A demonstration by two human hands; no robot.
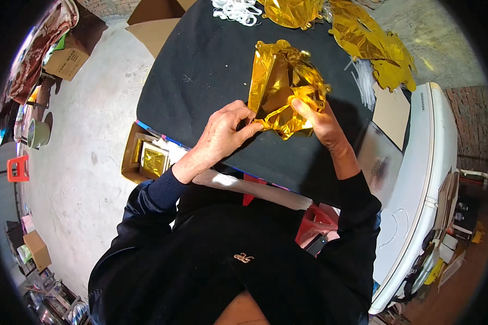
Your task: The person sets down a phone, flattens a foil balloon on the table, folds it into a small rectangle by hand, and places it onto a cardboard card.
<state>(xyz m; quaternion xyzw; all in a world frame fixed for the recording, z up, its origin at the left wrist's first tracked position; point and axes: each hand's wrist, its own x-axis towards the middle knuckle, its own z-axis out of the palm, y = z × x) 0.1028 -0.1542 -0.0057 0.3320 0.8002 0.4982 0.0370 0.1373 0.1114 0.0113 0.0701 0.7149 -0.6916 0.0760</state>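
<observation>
A shiny gold foil balloon (pixel 271 81), limp and partly folded, is held between my two hands just over a black-covered table (pixel 195 70). My left hand (pixel 222 130) pinches its lower left corner between thumb and fingers. On the other side, my right hand (pixel 322 122) grips the bunched, crumpled part, with the thumb on top and the other fingers mostly hidden behind the foil. The balloon's left part lies in a flat, straight-edged fold, while its right part is wrinkled and loose.
More gold foil balloons (pixel 363 38) lie at the table's far right, beside thin white straws (pixel 364 81). White string (pixel 236 11) is heaped at the far edge. An open carton (pixel 130 162) with packed gold pieces stands below left. A white appliance (pixel 417 189) borders the right side.
</observation>
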